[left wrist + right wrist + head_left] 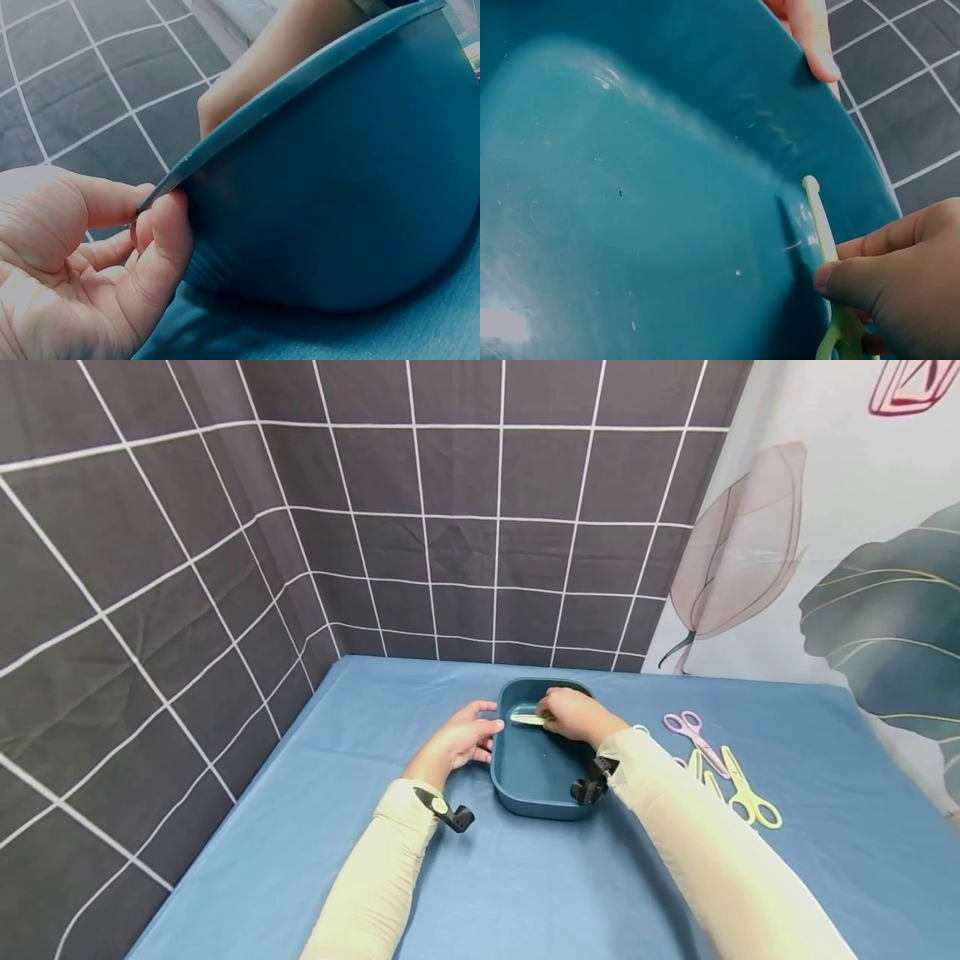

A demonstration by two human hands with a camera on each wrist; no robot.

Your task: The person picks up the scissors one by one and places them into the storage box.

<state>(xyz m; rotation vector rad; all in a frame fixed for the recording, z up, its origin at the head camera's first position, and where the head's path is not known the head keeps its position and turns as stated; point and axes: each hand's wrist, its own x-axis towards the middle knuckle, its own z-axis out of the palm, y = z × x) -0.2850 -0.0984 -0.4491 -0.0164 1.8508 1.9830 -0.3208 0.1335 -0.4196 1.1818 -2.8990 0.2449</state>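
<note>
A deep blue plastic basin (pixel 534 768) with rounded corners stands on the blue cloth. My left hand (pixel 457 742) pinches its left rim, thumb on the edge and fingers against the outer wall, as the left wrist view shows up close. Inside the basin, near its far end, my right hand (pixel 579 715) holds a pair of pale yellow-green scissors (pixel 823 229). Thumb and fingers grip them around the middle, with the blades pointing left in the head view. The handle loops are partly hidden by the hand.
Right of the basin lie pink scissors (pixel 697 739), yellow-green scissors (pixel 744 789) and more scissors (pixel 695 763) partly covered by the right sleeve (pixel 697 835). A dark tiled-pattern backdrop (pixel 457 547) rises behind and left of the cloth-covered table (pixel 300 827).
</note>
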